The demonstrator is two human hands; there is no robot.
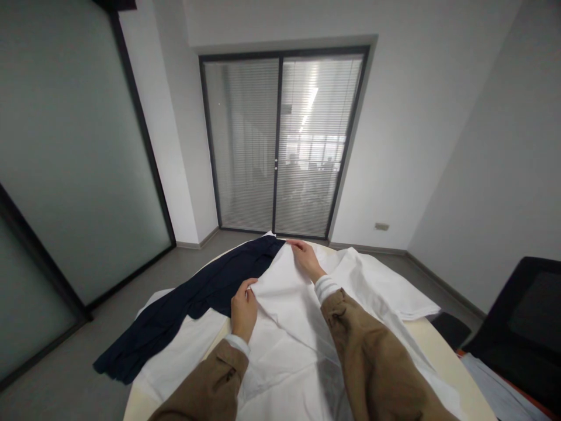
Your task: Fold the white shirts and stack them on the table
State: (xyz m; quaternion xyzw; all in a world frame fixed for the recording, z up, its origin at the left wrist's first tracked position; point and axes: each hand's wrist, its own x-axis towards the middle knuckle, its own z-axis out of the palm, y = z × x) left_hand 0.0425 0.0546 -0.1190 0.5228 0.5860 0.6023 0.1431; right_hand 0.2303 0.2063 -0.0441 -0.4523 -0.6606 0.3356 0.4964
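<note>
Two bare hands meet the white garment (289,327), which lies over the middle of the worktop (432,351) and reaches down to the near edge. It is plain, thin and matte, with soft creases across the body and deeper folds toward the right. The left hand (243,309) has thumb and forefinger clamped on its left border; the right hand (307,260) has its fingertips at that border's far end, near the far edge, and whether they are pinched together I cannot tell. Between the hands the border runs fairly straight, beside the navy garment (210,286). This dark, rumpled piece runs slantwise from the far edge and hangs past the left edge, with more white cloth (182,351) showing beneath and beside it.

White fabric also overhangs the right edge. The pale worktop has a rounded outline; bare surface shows along its near right side and in a smaller patch at the near left. A black chair (521,333) stands close to the right edge, while open floor (123,316) lies off the left edge.
</note>
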